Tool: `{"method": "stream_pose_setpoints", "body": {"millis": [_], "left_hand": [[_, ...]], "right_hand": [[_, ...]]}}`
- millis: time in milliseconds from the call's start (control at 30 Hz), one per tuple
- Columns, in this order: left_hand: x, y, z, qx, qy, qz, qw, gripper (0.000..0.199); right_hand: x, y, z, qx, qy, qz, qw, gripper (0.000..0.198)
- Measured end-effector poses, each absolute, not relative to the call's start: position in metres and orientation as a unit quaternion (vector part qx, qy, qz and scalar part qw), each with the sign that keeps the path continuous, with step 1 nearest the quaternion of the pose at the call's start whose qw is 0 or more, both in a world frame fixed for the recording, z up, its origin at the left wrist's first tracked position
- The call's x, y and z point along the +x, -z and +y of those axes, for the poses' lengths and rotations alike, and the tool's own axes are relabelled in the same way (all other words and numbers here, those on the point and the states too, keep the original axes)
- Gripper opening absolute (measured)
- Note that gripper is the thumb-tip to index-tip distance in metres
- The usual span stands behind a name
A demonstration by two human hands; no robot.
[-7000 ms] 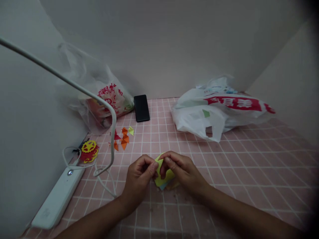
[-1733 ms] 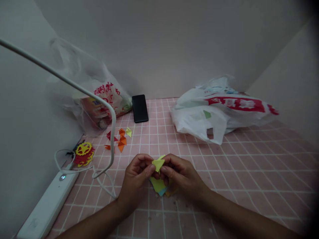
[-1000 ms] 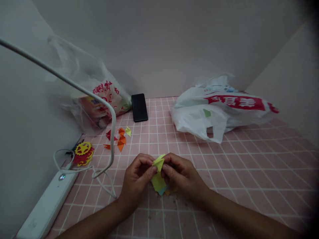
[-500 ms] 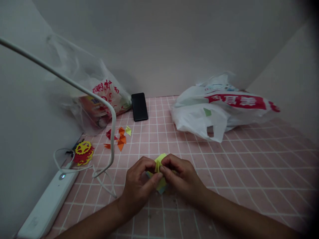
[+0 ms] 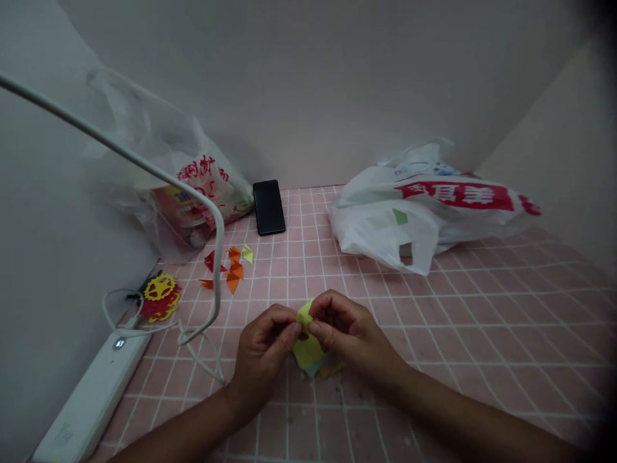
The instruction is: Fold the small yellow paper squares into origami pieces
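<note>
Between my fingertips I hold a small folded piece of yellow paper (image 5: 304, 315), just above the table. My left hand (image 5: 270, 347) pinches its left side with thumb and forefinger. From the right, my right hand (image 5: 349, 331) pinches the same paper; its fingers cover part of the folds. Under my hands lies a small stack of coloured paper sheets (image 5: 308, 354), yellow on top, with blue and orange edges showing. Several small folded paper pieces (image 5: 234, 270), orange, red and pale yellow, lie farther off to the left.
A white power strip (image 5: 96, 392) with cables lies at the left, near red and yellow gear-shaped cutouts (image 5: 161, 297). A white bent rod (image 5: 219, 257) crosses the left side. Behind stand a clear plastic bag (image 5: 193, 186), a black phone (image 5: 268, 207) and a white plastic bag (image 5: 385, 218).
The folded yellow paper has turned between my fingers, and its raised point no longer shows. My right hand has lifted slightly, and my left hand has shifted a little left.
</note>
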State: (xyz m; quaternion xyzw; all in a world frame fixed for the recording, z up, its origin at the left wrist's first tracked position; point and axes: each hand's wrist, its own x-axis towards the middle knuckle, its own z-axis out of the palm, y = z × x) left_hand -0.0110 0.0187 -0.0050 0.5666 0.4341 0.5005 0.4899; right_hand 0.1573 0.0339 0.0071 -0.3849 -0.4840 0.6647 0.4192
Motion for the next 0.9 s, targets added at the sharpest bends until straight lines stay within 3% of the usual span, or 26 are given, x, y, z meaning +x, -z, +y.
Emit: {"method": "stream_pose_setpoints", "body": {"millis": [300, 600, 900], "left_hand": [[-0.0135, 0.0085, 0.0156, 0.556, -0.483, 0.453, 0.502, 0.002], [-0.0133, 0.0042, 0.0191, 0.579, -0.487, 0.438, 0.485, 0.005], [-0.0122, 0.0029, 0.021, 0.472, -0.476, 0.478, 0.567, 0.016]], "right_hand": [[0.1588, -0.0007, 0.029, -0.401, -0.474, -0.66, 0.423, 0.014], [0.1599, -0.0025, 0.0326, -0.381, -0.464, -0.695, 0.395, 0.016], [0.1603, -0.0055, 0.0327, -0.385, -0.485, -0.686, 0.381, 0.017]]}}
